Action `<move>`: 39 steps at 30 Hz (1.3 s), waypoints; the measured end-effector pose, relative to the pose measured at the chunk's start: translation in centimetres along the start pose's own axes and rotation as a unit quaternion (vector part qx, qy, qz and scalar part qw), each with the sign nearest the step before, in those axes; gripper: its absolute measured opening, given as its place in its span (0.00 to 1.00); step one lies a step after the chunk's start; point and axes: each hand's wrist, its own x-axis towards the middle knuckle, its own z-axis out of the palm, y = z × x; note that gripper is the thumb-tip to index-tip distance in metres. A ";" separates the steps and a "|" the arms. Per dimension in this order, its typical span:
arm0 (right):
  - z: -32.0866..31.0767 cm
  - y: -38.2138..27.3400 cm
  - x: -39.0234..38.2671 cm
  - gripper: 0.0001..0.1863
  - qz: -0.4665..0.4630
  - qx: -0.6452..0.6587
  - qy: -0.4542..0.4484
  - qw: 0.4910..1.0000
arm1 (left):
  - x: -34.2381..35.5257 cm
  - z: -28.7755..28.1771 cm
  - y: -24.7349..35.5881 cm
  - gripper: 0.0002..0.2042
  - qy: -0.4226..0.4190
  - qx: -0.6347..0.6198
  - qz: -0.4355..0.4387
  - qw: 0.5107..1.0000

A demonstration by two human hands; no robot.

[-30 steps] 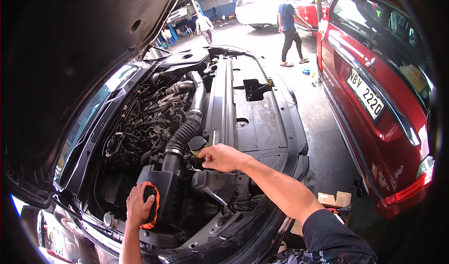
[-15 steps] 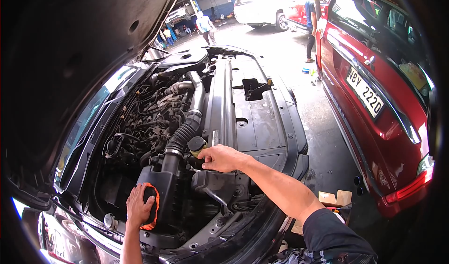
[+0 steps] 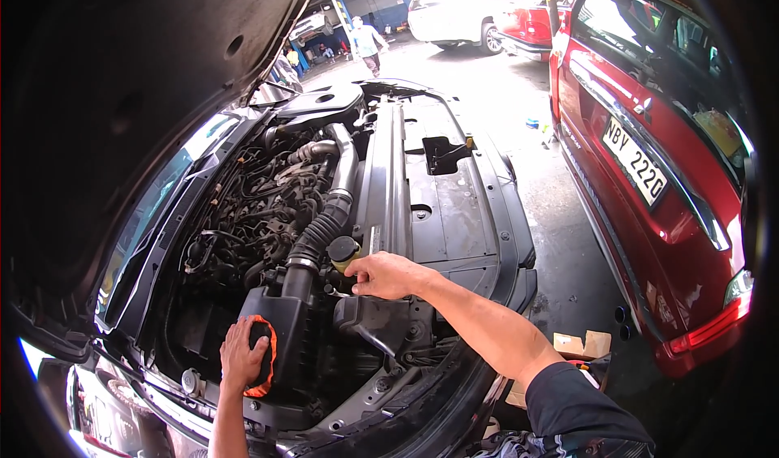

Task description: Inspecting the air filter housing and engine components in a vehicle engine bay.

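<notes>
My left hand (image 3: 241,351) lies flat, fingers stretched, on a black piece with an orange edge (image 3: 266,377), which rests on the black air filter box (image 3: 280,316). I cannot tell what that piece is. My right hand (image 3: 381,275) reaches in from the right with its fingers curled beside a small yellowish fluid reservoir (image 3: 347,263) with a black cap (image 3: 342,249). The index finger touches or nearly touches the reservoir's side. What those fingers hold, if anything, is hidden. A ribbed black intake hose (image 3: 320,229) runs just left of the reservoir.
A raised hood (image 3: 122,117) hangs over the engine (image 3: 268,190) at left. The black radiator cover (image 3: 446,215) spans the front. At right stands a red vehicle (image 3: 641,182), with open cardboard boxes (image 3: 583,344) below it. A person (image 3: 367,43) and a white car (image 3: 454,13) are farther off.
Both my hands hold almost the same place. In the background, the walking person has shifted slightly right, and the person by the post at right has gone out of sight.
</notes>
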 end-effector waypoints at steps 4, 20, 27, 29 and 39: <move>0.0 -0.1 -0.1 0.25 0.004 -0.001 -0.005 1.000 | 0.1 -0.1 -0.3 0.31 0.011 -0.011 -0.009 1.000; 0.1 0.3 -0.1 0.26 -0.019 -0.009 -0.019 1.000 | 0.3 -0.3 0.1 0.28 0.010 -0.030 -0.016 0.999; 0.0 0.2 -0.1 0.26 -0.004 -0.002 -0.028 1.000 | 0.3 -0.3 -0.1 0.28 0.007 -0.021 -0.011 1.000; 0.0 0.3 -0.1 0.26 -0.007 -0.002 -0.028 1.000 | 0.3 -0.3 0.0 0.28 0.005 -0.022 -0.007 1.000; -0.1 0.3 0.0 0.26 -0.009 -0.001 -0.033 0.999 | 0.5 -0.2 -0.4 0.28 0.011 -0.021 0.004 1.000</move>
